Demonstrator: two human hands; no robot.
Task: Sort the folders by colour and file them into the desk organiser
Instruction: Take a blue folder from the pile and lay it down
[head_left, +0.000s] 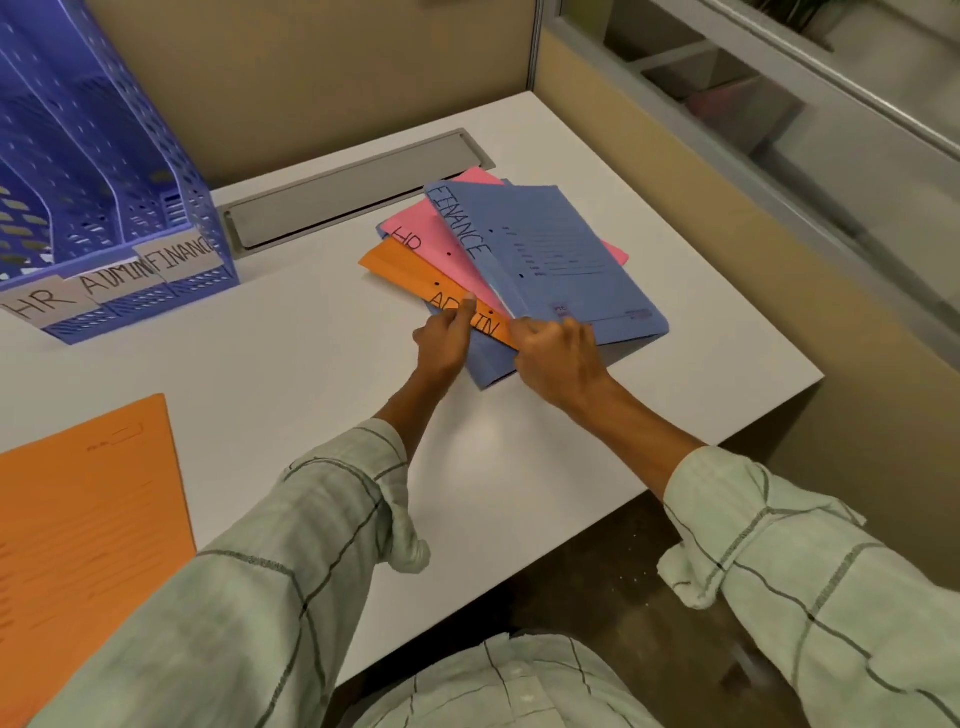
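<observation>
Both hands (498, 343) grip ADMIN folder (415, 278).

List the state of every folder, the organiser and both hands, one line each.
Blue FINANCE folder: closed, top of pile.
Pink HR folder: closed, under blue.
Orange ADMIN folder: in pile, pinched.
Separate orange folder: flat, apart.
Organiser: upright, slots look empty.
Left hand: grip on ADMIN folder.
Right hand: grip at pile edge.

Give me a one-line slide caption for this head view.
Both hands, left hand and right hand, grip the orange ADMIN folder in a fanned pile beside the labelled blue desk organiser.
</observation>
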